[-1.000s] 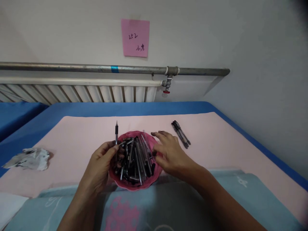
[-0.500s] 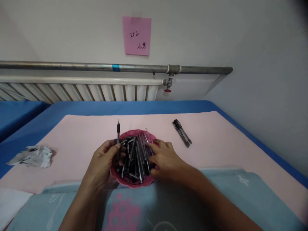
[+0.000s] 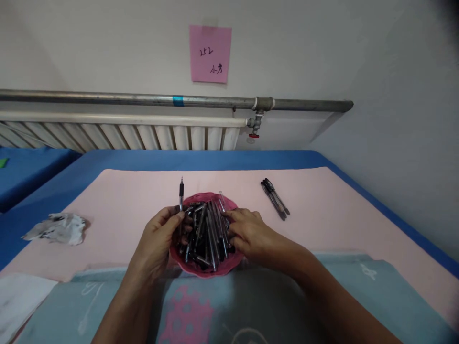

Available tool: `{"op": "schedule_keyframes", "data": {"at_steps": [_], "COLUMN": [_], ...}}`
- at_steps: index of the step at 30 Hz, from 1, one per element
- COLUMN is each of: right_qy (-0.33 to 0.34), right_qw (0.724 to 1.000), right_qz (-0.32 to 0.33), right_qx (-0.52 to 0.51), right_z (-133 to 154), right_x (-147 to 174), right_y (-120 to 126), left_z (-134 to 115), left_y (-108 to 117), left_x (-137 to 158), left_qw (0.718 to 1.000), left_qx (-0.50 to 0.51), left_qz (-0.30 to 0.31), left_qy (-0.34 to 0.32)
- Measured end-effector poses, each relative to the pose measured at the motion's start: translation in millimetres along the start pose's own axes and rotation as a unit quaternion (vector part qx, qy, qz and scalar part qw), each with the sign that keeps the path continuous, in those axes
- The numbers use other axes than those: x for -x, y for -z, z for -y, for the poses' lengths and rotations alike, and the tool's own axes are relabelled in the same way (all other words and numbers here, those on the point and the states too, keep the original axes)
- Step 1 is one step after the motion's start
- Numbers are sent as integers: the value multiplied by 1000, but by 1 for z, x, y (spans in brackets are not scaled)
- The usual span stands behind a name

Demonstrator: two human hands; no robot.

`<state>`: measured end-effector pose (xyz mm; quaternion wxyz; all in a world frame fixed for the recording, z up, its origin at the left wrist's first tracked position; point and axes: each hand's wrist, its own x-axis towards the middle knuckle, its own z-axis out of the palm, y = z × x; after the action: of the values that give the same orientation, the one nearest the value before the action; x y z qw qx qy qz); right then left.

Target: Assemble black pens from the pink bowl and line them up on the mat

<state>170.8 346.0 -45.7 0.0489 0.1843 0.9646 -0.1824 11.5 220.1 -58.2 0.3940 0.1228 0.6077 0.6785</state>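
A pink basket (image 3: 205,275) with a wavy rim holds a heap of pens and pen parts (image 3: 206,234), dark and clear. My left hand (image 3: 163,231) is closed at its left rim, pinching a pen (image 3: 181,196) upright between thumb and fingers. This pen has a clear barrel, a black grip and its tip pointing up, with no cap on it. Over the basket's right side, my right hand (image 3: 247,231) has its fingers bent down among the pen parts, the index finger against them. Its fingertips are partly hidden, so what they grip does not show.
Several capped black pens (image 3: 275,198) lie together on the pink table cover (image 3: 315,205), right of the basket. Crumpled plastic (image 3: 59,228) lies at the left, above a white sheet (image 3: 23,298). A grey-blue cloth (image 3: 344,272) covers the near edge. Behind stand a radiator (image 3: 161,136) and a pipe (image 3: 125,99).
The view has turned slightly left, so everything sits a little further right in the picture. My left hand keeps the pen upright; my right hand stays at the basket's right side, its fingers slightly shifted.
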Motion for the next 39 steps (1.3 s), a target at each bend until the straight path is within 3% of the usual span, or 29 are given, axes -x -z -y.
{"op": "schedule_keyframes", "data": {"at_steps": [10,15,19,24,30,35,39], "right_qy": [-12,-37,-27,-42,-53,-11,-14], "right_qw": [998,995,996,996,990,968,935], "right_qz": [9,43,35,-37,-131,-247,-320], "right_qx": [56,80,77,69,23,-36,-152], "right_z": [7,13,12,8,1,-5,-4], "right_x": [-6,-9,-6,4,4,0,0], "right_y": [-12,-12,-8,9,17,11,9], "left_z": [1,2,0,0,-3,-1,1], "left_y": [2,1,0,0,-2,-4,-5], "left_x": [0,-2,-1,1,5,6,4], "left_qw": [1000,1000,1000,1000,996,991,987], "left_qx": [3,-6,0,27,75,98,127], "left_qz": [11,11,4,-3,50,87,95], "left_qy": [-5,-7,-5,3,10,27,31]}}
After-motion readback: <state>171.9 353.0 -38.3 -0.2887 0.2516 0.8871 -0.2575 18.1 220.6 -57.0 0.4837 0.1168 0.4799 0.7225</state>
